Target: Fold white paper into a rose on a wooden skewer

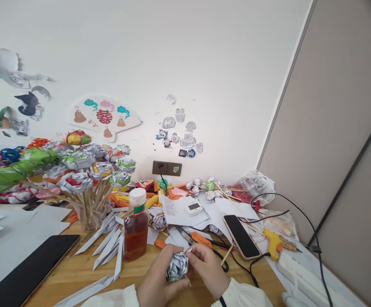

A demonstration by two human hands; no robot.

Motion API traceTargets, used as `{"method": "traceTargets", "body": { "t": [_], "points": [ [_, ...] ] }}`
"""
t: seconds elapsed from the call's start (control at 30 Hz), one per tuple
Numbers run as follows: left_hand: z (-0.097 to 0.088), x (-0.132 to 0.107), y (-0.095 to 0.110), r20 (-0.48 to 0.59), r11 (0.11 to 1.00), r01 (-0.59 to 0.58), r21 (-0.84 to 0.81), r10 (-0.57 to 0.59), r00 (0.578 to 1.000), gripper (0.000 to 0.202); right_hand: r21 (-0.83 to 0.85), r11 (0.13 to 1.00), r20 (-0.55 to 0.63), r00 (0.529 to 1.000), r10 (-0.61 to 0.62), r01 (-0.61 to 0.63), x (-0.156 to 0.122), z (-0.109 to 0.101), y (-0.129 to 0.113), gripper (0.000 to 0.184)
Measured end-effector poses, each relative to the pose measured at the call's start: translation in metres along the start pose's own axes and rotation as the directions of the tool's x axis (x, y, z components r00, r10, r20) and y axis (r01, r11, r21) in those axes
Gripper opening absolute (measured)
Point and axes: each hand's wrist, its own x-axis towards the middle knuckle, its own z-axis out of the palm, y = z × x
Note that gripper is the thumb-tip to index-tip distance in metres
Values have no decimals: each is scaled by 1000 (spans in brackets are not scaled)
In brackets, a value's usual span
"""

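Observation:
Low in the middle of the view, both hands close around a folded paper flower (176, 266) of grey-and-white printed paper. My left hand (156, 279) cups it from the left and below. My right hand (207, 267) pinches its right side with the fingertips. The hands hover just above the wooden table (76, 273). A bottle of amber liquid (136, 230) with a white cap stands just left of the hands. Several folded paper strips (108, 247) lie fanned out beside the bottle.
A jar of paper flowers on wooden sticks (89, 183) stands at the left. A black tablet (28, 268) lies at the front left. To the right lie a phone (241, 236), scissors (201, 243), a yellow glue gun (273, 243), cables and a white power strip (303, 277). Paper scraps cover the back.

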Motion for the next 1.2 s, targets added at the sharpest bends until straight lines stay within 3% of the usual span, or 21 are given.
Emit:
{"method": "traceTargets", "body": {
  "t": [0.13, 0.33, 0.53, 0.73, 1.0, 1.2],
  "points": [
    [3, -1, -4, 47, 999, 32, -19, -31, 998, 65, -42, 999, -49, 999, 13, -15, 2, -5, 0, 34],
    [3, -2, 2, 67, 1000, 23, -8, -23, 998, 49, -48, 999, -39, 999, 10, -12, 0, -6, -5, 36],
    [4, 0, 3, 35, 990, 114, -88, -111, 993, 67, 24, 1000, -5, 1000, -5, 5, -1, -3, -7, 34],
    [2, 2, 8, 37, 983, 97, -155, -93, 995, 61, 79, 997, 9, 1000, -18, 17, -1, -4, -8, 31],
    [3, 2, 4, 60, 973, 114, -201, -104, 993, 66, -12, 996, -21, 996, -85, 85, -4, -3, -13, 25],
    [1, 3, 11, 67, 950, 136, -280, -122, 990, 49, -47, 996, -34, 996, -76, 75, -5, -2, -15, 27]
  ]
}}
